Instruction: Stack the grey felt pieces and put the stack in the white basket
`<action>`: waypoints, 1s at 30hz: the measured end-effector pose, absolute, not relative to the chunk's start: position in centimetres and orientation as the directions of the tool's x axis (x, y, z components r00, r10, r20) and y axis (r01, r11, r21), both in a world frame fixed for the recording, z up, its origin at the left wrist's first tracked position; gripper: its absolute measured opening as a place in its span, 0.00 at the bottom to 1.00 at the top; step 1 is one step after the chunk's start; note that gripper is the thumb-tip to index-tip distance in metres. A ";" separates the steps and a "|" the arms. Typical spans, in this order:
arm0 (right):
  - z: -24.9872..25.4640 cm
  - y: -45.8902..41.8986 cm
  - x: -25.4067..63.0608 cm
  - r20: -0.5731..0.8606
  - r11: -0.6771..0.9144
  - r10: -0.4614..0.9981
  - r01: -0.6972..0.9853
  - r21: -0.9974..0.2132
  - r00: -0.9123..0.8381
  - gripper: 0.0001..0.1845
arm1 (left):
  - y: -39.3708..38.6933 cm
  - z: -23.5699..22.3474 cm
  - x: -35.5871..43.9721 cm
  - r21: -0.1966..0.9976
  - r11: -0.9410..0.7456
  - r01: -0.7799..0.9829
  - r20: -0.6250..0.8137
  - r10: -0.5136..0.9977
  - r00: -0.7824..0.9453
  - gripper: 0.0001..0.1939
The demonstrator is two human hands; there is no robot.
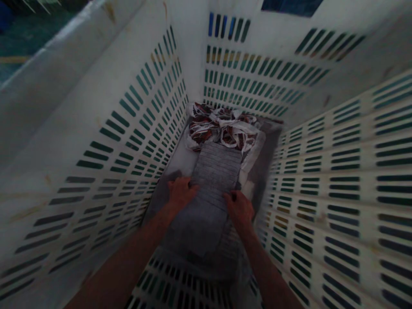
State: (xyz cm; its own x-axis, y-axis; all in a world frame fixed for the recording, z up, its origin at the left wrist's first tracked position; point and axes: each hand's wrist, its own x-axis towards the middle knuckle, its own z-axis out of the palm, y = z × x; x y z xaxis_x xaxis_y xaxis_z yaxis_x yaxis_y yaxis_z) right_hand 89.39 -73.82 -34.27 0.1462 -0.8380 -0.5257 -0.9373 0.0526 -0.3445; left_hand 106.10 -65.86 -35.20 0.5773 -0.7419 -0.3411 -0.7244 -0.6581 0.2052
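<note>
Deep inside a large white slotted crate, a row of overlapping grey flat pieces (214, 171), which look like cloth, lies along the bottom. My left hand (182, 192) is closed at the left edge of these pieces, thumb on top. At their right edge, my right hand (240, 209) pinches with thumb and fingers; its fingertips are partly hidden under the edge. Beyond the far end of the row, touching it, sit tied bundles (222, 126) of white and reddish-brown strips. More grey material (199, 231) lies nearer to me, between my forearms.
Tall crate walls (96, 86) with rows of slots rise on all sides, close to both forearms. The right wall (309, 180) slopes up beside my right arm. A dark blue patch (291, 6) shows at the far wall's top. Green floor (19, 43) is visible outside, upper left.
</note>
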 end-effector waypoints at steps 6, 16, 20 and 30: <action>-34.9 -74.4 89.3 -0.569 0.105 -0.811 -0.924 -0.367 0.134 0.09 | -65.7 -35.9 106.6 0.223 -0.684 -0.695 -0.420 -0.711 0.565 0.13; -35.1 -75.5 89.2 -0.629 0.140 -0.766 -0.921 -0.364 0.132 0.08 | -66.3 -35.3 106.9 0.258 -0.682 -0.684 -0.440 -0.713 0.545 0.10; -35.0 -75.8 89.3 -0.626 0.117 -0.768 -0.931 -0.345 0.135 0.08 | -66.4 -35.1 106.5 0.243 -0.695 -0.677 -0.417 -0.705 0.574 0.08; -34.3 -74.6 89.9 -0.594 0.124 -0.801 -0.953 -0.277 0.068 0.11 | -65.8 -35.3 105.9 0.171 -0.678 -0.715 -0.361 -0.718 0.594 0.13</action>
